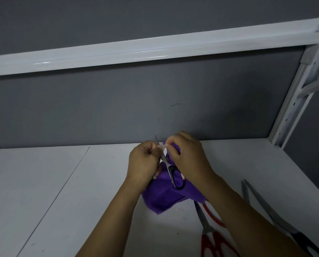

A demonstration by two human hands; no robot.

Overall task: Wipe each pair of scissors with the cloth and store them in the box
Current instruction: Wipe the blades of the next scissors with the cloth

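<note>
Above a white shelf [62, 182] by a grey wall [136, 108], left hand [144, 162] grips scissors [173, 175], right hand [188, 154] pinches purple cloth [166, 197]

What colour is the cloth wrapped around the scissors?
The cloth is purple, shown best in the head view.

Between left hand [144, 162] and right hand [188, 154], small black-handled steel scissors [170, 170] sit over a purple cloth [166, 197], toward the white table's [62, 201] rear. Red-handled scissors [206, 227] lie front-right of the cloth; long dark-handled shears [277, 217] further right.
</note>
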